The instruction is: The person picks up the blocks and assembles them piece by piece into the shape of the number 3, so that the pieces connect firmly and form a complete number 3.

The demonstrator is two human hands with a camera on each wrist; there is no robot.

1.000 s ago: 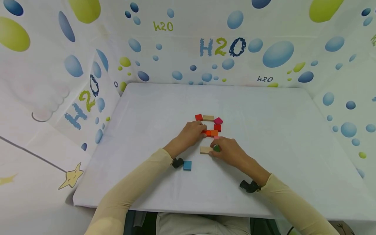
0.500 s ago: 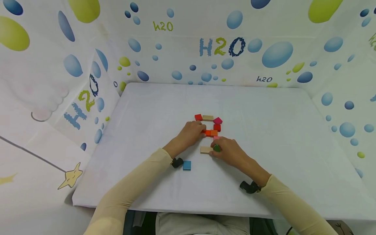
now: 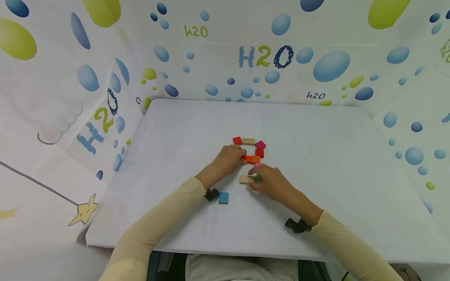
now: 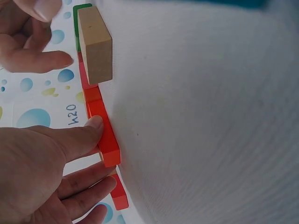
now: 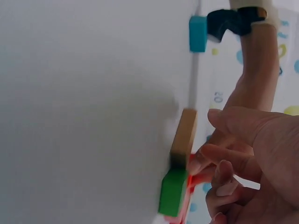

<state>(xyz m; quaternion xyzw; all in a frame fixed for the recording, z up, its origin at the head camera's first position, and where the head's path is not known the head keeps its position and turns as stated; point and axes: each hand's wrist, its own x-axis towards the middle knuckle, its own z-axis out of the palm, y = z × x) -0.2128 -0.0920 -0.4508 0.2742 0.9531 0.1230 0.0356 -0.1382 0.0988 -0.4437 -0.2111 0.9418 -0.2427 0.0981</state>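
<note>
My left hand point(image 3: 227, 159) pinches an orange-red block point(image 4: 108, 140) at the left end of the middle row; in the left wrist view the thumb lies on its near face. Beside it in the row sits an orange block point(image 3: 256, 159). My right hand point(image 3: 272, 181) hovers by a plain wooden block point(image 3: 247, 179) and a green block point(image 5: 173, 192), its thumb and index finger parted. In the right wrist view the thumb stands apart from both blocks, which touch end to end. A pink block point(image 3: 258, 164) is partly hidden behind the right hand.
Farther back lie a red block point(image 3: 237, 140), a wooden block point(image 3: 248, 141), a crimson pentagon-shaped block point(image 3: 260, 144) and another red block point(image 3: 259, 153). A blue square block point(image 3: 223, 198) lies nearer, by the left wrist camera point(image 3: 212, 194). White cloth covers the table point(image 3: 334, 156).
My right hand has let go of the green block and shifted slightly left, its thumb and index finger spreading apart. My left hand stays in place.
</note>
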